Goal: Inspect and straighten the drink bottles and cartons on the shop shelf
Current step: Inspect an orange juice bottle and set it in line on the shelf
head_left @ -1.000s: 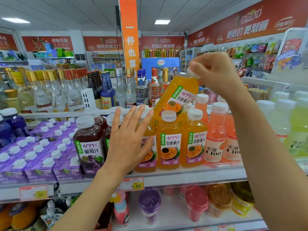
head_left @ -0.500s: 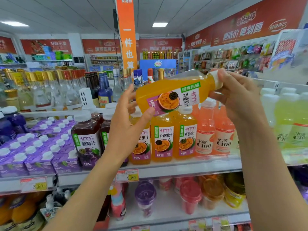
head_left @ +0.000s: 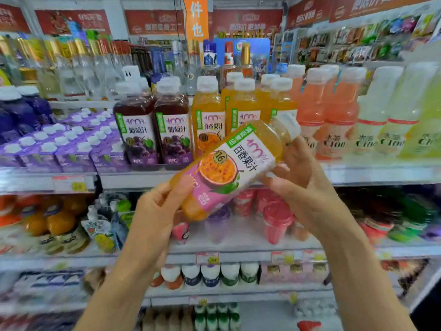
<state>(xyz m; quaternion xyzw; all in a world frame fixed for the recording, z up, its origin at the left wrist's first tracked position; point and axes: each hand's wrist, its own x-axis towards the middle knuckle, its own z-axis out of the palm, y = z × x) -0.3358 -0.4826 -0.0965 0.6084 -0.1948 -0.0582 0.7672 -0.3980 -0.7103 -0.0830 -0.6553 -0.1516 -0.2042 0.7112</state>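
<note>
Juice bottle [head_left: 229, 168] tilted, hands [head_left: 155, 211] [head_left: 303, 185] gripping both ends

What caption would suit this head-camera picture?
Left hand and right hand hold a tilted passion-fruit juice bottle before the drinks shelf.

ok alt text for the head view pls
A left hand at the base and a right hand near the neck hold an orange plastic juice bottle with a white cap, tilted before a shop shelf. Dark purple grape juice bottles stand upright behind.
</note>
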